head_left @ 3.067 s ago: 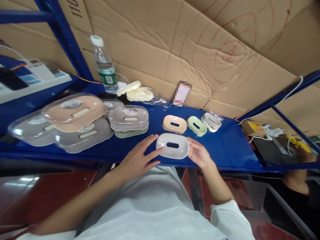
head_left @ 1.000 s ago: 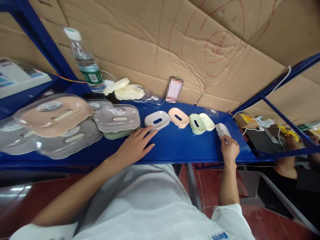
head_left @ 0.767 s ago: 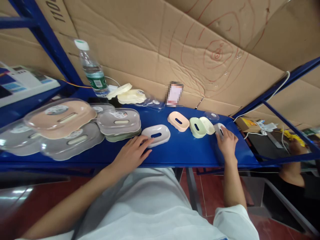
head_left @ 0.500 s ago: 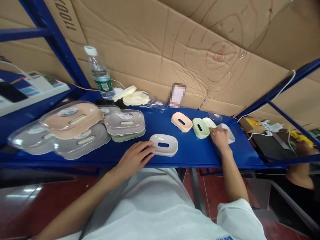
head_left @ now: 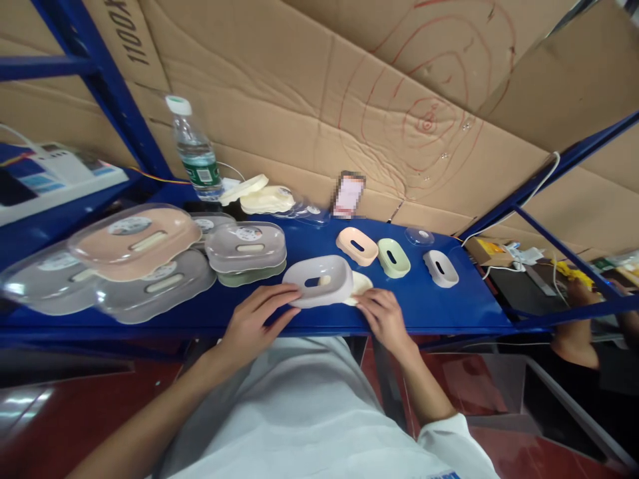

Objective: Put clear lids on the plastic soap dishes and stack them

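In front of me, my left hand (head_left: 267, 316) pinches the left end of a pale grey soap dish (head_left: 337, 276) with a slot in its middle. The dish is tilted and looks slightly raised. At its right end, my right hand (head_left: 384, 316) grips a cream-coloured oval piece (head_left: 362, 285), partly hidden behind the dish; a bit of cream shows through the slot. Further right lie a peach soap dish (head_left: 367, 255), a green soap dish (head_left: 399, 266) and another pale soap dish (head_left: 449, 274).
Soap dishes under clear covers, including a peach one (head_left: 170, 223), are piled at left. Behind them stand a water bottle (head_left: 200, 163) and cream pieces (head_left: 267, 199). A phone (head_left: 348, 195) leans on the cardboard wall (head_left: 279, 80). Another person's arm (head_left: 576, 332) is at far right.
My right hand has moved left with the cream piece from beside the green dish to the pale grey dish. My left hand has lifted and tilted that dish.
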Action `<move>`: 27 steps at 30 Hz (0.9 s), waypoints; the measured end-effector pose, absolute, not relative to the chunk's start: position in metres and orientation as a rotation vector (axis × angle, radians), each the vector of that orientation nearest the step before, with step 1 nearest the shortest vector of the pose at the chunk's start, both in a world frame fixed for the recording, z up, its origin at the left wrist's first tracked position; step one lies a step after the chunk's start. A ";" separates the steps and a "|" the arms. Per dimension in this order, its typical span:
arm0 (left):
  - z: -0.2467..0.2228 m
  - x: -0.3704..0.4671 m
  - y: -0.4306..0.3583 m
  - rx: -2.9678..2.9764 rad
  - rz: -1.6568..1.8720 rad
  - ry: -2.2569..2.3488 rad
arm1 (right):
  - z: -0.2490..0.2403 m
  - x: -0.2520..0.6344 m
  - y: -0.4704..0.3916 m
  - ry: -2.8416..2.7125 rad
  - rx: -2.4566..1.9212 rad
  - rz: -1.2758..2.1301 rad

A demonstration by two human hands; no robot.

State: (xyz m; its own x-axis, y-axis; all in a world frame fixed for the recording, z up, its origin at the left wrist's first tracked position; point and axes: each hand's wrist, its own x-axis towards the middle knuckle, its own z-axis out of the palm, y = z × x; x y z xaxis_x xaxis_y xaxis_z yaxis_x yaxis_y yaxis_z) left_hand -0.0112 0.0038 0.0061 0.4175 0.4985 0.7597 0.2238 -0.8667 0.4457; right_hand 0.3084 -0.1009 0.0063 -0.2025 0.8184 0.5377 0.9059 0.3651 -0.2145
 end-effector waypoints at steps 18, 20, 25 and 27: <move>0.003 0.012 -0.021 2.956 1.116 0.650 | 0.025 0.299 -0.085 -2.331 -1.330 0.053; 0.002 0.011 -0.024 2.968 1.111 0.725 | 0.025 0.298 -0.079 -2.348 -1.324 0.120; 0.000 0.008 -0.021 2.962 0.964 0.674 | 0.028 0.295 -0.079 -2.346 -1.306 0.184; -0.001 0.007 -0.018 2.947 0.947 0.642 | 0.026 0.291 -0.080 -2.340 -1.308 0.140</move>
